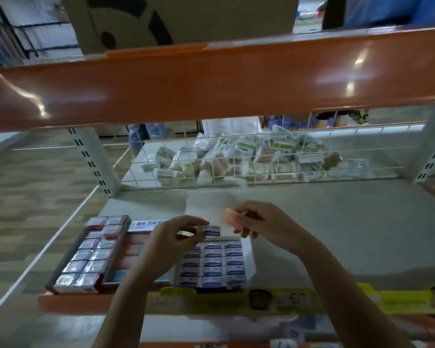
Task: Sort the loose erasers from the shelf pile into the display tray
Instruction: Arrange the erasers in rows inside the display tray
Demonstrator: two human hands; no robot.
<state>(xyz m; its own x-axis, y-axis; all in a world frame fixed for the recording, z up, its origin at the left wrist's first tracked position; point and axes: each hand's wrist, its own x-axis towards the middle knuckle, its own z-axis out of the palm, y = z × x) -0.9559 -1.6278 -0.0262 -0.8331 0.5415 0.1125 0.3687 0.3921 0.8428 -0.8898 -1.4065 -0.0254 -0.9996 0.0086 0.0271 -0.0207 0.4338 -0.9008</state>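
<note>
My left hand (178, 234) pinches a white eraser with a blue sleeve (210, 231) just above the far end of the display tray (250, 262). Rows of matching blue-and-white erasers (214, 266) fill that tray. My right hand (258, 223) holds a small pink eraser (230, 217) between thumb and fingers, a little right of and above the blue one. Both hands hover over the white shelf (337, 234).
A red tray of wrapped erasers (86, 257) lies at the left, with a blue-bottomed tray (121, 275) beside it. A wire divider (236, 162) fences off a pile of packets behind. The orange upper shelf edge (211, 79) hangs overhead. Yellow price strip (286, 301) lines the front.
</note>
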